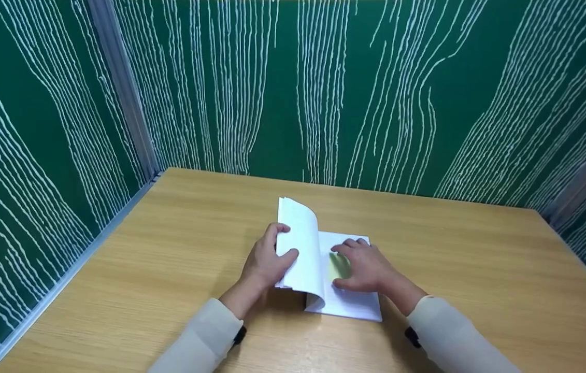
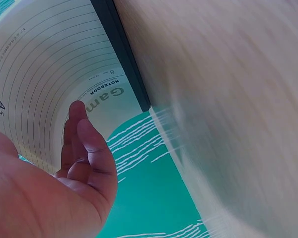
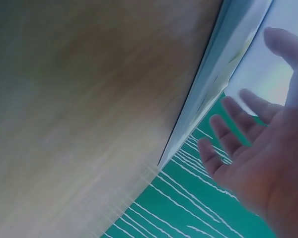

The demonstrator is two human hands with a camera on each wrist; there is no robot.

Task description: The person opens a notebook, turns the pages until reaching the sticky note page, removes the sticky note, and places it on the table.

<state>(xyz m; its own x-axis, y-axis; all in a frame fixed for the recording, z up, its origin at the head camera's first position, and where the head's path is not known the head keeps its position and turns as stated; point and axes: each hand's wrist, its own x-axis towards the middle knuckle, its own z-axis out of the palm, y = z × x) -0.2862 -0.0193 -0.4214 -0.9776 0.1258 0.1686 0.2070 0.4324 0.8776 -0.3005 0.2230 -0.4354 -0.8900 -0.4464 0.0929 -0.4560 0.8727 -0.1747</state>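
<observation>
An open notebook (image 1: 349, 306) lies on the table, its left part lifted and bent upright as a curved bundle of pages (image 1: 300, 248). My left hand (image 1: 270, 257) grips the outer edge of that bundle, thumb on the near face and fingers behind. Ruled lines and printed lettering show on the bent sheet (image 2: 54, 54) in the left wrist view. On the right-hand page sits a pale yellow-green sticky note (image 1: 338, 267), partly hidden by my right hand (image 1: 365, 265). The right fingers are spread and loosely bent over the note; in the right wrist view the right hand (image 3: 263, 144) pinches nothing.
The wooden table (image 1: 194, 223) extends around the notebook on all sides. Green panels with white wavy lines (image 1: 282, 103) stand along its back and sides, with a grey metal post (image 1: 127, 93) at the back left corner.
</observation>
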